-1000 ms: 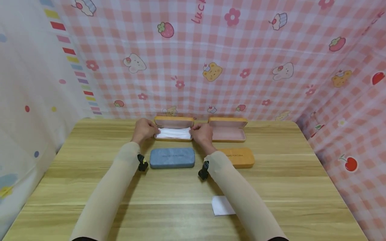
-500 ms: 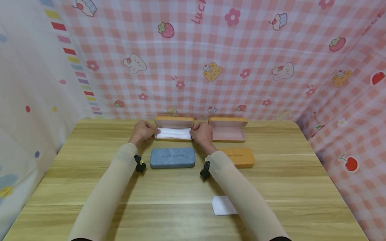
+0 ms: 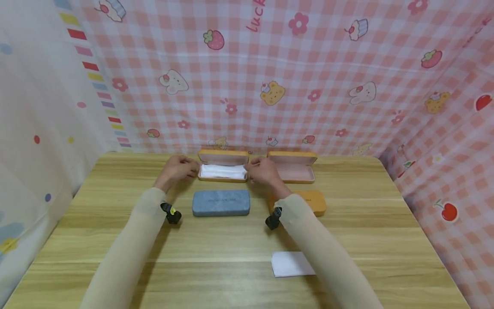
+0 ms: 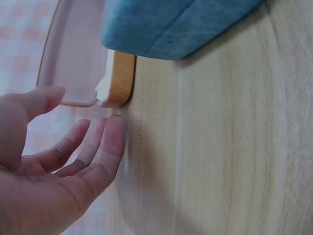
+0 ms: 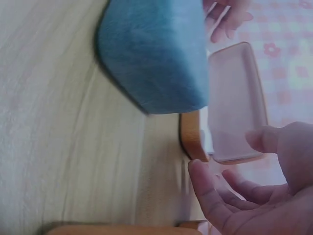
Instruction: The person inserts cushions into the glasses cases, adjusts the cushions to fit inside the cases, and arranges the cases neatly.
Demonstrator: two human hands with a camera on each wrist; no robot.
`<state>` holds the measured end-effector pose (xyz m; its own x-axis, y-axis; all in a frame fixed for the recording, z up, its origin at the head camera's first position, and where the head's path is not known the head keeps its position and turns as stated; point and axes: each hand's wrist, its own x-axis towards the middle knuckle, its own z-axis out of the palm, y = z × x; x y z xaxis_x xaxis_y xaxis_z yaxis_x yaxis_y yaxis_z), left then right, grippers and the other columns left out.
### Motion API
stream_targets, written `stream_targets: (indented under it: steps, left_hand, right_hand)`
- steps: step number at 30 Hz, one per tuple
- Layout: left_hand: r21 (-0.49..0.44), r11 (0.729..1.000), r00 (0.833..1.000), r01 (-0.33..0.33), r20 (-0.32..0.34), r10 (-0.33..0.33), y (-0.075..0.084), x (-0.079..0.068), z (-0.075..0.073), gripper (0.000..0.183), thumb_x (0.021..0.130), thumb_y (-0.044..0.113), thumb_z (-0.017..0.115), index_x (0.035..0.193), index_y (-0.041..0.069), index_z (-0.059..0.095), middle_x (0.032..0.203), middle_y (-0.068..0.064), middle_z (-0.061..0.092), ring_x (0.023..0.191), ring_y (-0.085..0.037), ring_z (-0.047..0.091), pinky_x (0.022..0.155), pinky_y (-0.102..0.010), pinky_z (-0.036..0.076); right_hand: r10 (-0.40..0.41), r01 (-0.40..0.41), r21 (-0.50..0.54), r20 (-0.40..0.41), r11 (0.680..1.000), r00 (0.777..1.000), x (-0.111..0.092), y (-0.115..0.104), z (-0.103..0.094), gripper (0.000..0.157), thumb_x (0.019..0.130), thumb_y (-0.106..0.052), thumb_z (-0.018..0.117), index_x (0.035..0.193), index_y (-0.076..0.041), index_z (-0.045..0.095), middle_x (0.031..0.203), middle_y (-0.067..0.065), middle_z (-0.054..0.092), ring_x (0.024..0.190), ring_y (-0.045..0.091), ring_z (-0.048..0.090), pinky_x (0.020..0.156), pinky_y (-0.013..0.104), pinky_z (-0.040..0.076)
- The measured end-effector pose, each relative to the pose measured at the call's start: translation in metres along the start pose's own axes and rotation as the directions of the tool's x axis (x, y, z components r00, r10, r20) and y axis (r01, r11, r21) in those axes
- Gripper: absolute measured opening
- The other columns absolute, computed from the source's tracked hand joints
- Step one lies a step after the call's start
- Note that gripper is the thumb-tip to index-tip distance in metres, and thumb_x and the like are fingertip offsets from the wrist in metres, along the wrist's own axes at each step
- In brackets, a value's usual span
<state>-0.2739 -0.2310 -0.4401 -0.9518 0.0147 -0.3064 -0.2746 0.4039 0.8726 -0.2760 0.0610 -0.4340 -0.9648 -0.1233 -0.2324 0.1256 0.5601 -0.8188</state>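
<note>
A white cloth [image 3: 223, 171] lies along the inside of an orange glasses case [image 3: 224, 179] at the back of the table, its pinkish lid raised. My left hand [image 3: 178, 168] is just off the case's left end; in the left wrist view its fingers [image 4: 110, 142] are parted and hold nothing. At the other end is my right hand [image 3: 264, 171], fingertips close by the case's corner. The right wrist view shows its thumb and fingers [image 5: 215, 196] spread around nothing. A closed blue glasses case [image 3: 221, 203] sits in front of the orange one.
Right of my right hand stands a second raised-lid orange glasses case [image 3: 295, 171] with a bare pink lining. A closed orange glasses case [image 3: 316, 201] is partly behind my right forearm. A folded white cloth [image 3: 291, 264] lies nearer, its right end hidden by the sleeve.
Both hands have let go of the cloth's ends in the case. The left hand has drawn away to the left, and the right hand and forearm have shifted slightly right.
</note>
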Motion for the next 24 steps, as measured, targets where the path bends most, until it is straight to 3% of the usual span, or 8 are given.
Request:
stream_targets:
  steps: [6,12,18,24]
  left_hand:
    - [-0.094,0.996,0.999,0.002,0.051,0.003,0.002,-0.003,-0.002,0.055,0.105,0.025,0.055,0.148,-0.006,0.045,0.143,-0.03,0.055,0.126,-0.038,0.061,0.107,-0.044,0.054]
    - [-0.149,0.989,0.995,0.004,0.1,0.011,0.005,-0.003,0.0,0.071,0.105,0.039,0.055,0.156,-0.005,0.033,0.149,-0.031,0.051,0.137,-0.042,0.053,0.113,-0.047,0.049]
    - [-0.162,0.986,0.996,0.04,0.082,-0.026,0.009,-0.001,0.006,0.078,0.105,0.05,0.052,0.157,-0.005,0.031,0.152,-0.03,0.047,0.139,-0.042,0.052,0.113,-0.047,0.049]
    - [-0.183,0.981,0.997,0.071,0.039,-0.065,0.008,0.003,0.01,0.075,0.105,0.048,0.05,0.156,-0.005,0.035,0.151,-0.029,0.05,0.135,-0.04,0.054,0.11,-0.047,0.051]
  right_hand:
    - [0.019,-0.027,0.109,0.065,0.994,0.998,-0.002,-0.003,-0.009,0.066,0.102,-0.048,0.06,0.149,-0.002,0.049,0.118,0.021,0.071,0.106,0.033,0.071,0.092,0.042,0.058]
    - [0.065,-0.087,0.214,0.108,0.973,0.992,0.001,-0.006,-0.01,0.075,0.099,-0.058,0.059,0.151,-0.006,0.049,0.143,0.018,0.059,0.125,0.032,0.064,0.102,0.044,0.057]
    - [0.109,-0.138,0.282,0.116,0.95,0.987,0.005,-0.007,-0.007,0.077,0.099,-0.063,0.054,0.153,-0.008,0.047,0.153,0.014,0.052,0.135,0.032,0.057,0.108,0.044,0.053]
    - [0.154,-0.181,0.318,0.106,0.931,0.982,0.009,-0.008,-0.002,0.079,0.099,-0.063,0.055,0.155,-0.007,0.044,0.152,0.015,0.053,0.133,0.032,0.058,0.106,0.043,0.055]
